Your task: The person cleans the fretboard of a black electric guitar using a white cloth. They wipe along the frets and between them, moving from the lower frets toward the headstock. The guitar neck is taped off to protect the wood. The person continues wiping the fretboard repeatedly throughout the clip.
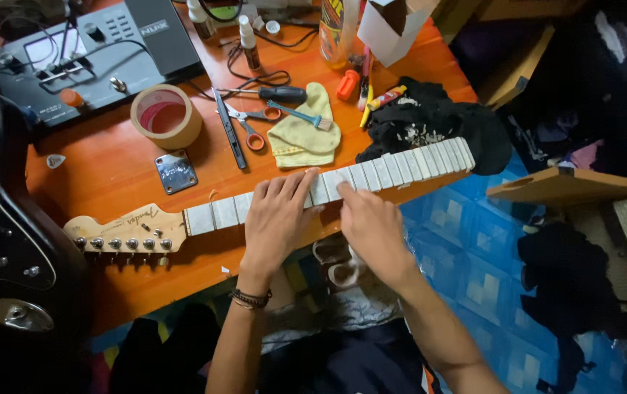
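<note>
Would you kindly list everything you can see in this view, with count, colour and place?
guitar neck: one, pale wood, fretboard covered in whitish tape, along the table's front edge
table: one, orange wood
tape roll: one, tan, behind the neck
neck plate: one, chrome, below the tape roll
scissors: one, orange handles, table centre
screwdriver: one, black handle, behind the scissors
cloth: one, yellow, right of the scissors
brush: one, blue handle, on the cloth
black cloth: one, under the neck's far end
guitar body: one, black, far left
effects unit: one, grey, top left
left hand: flat on the neck, bracelet at wrist
right hand: on the neck beside it
</note>
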